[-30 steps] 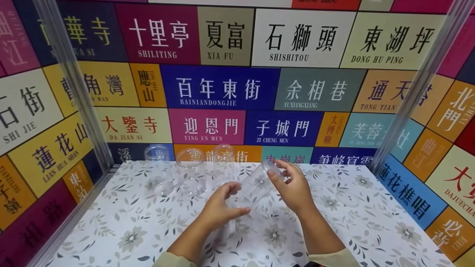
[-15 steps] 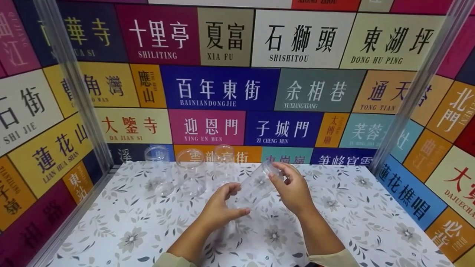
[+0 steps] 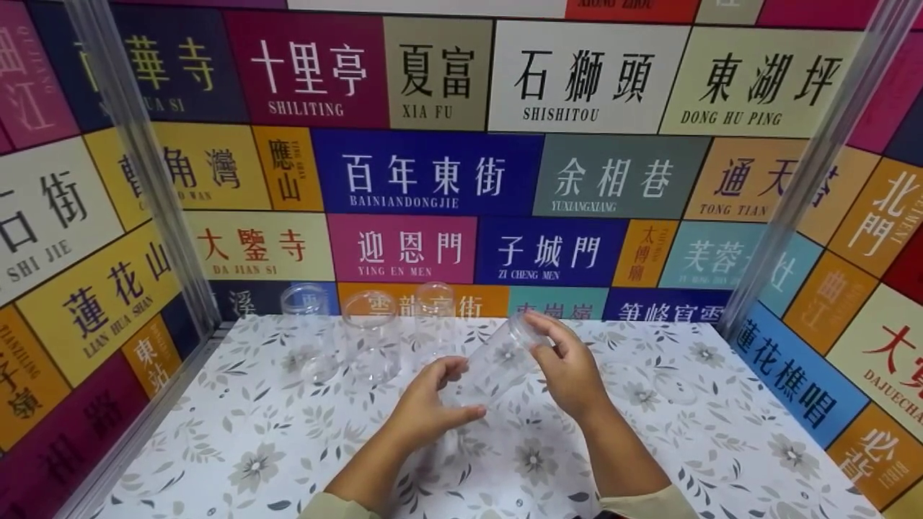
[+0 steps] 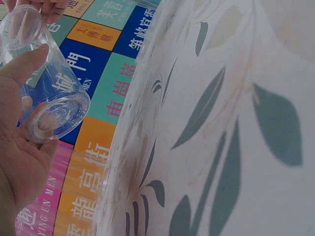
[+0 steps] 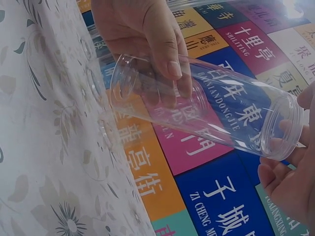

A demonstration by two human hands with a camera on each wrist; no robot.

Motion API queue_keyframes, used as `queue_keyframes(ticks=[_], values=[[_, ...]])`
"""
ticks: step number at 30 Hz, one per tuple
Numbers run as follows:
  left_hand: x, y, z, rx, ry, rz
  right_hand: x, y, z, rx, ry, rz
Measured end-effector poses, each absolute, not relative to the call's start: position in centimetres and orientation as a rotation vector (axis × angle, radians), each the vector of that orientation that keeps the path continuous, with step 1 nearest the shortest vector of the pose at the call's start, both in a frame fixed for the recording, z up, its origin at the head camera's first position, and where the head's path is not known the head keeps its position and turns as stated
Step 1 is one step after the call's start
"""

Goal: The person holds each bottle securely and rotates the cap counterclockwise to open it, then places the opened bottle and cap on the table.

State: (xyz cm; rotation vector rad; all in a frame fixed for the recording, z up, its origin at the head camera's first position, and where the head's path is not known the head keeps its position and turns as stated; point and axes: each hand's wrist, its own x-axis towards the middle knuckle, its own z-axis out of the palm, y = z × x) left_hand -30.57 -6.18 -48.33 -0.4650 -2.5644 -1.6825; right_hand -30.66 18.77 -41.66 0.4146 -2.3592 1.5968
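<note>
A clear plastic jar is held tilted above the table, its rimmed, ridged end up and to the right. My left hand grips the lower end, thumb on one side and fingers round the other. In the left wrist view the jar's round base shows beyond the left hand. My right hand holds the upper end, fingers curled about the ridged rim. Whether a clear lid sits on that rim I cannot tell. In the right wrist view, the right hand shows only partly.
Three more clear jars, a left one, a wider one and a narrow one, stand at the back left. A small clear round piece lies before them. Faint clear discs lie at right. Patterned walls enclose the table.
My right thumb and fingers have shifted slightly round the jar's upper rim, the thumb moving rightward. The left hand and the jar have stayed nearly still.
</note>
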Motion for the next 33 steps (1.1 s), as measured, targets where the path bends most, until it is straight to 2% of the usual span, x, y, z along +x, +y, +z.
queue_keyframes(ticks=[7,24,33], values=[[-30.73,-6.18,-48.51,-0.49,-2.546,-1.707,-30.57,18.87,-41.61,0.442,-2.38,1.54],[-30.67,-6.04,-48.34,-0.463,-2.564,-1.698,-30.73,18.59,-41.31,0.222,-2.405,1.424],[-30.57,-6.16,-48.41,-0.478,-2.566,-1.687,-30.47,18.67,-41.44,0.323,-2.411,1.455]])
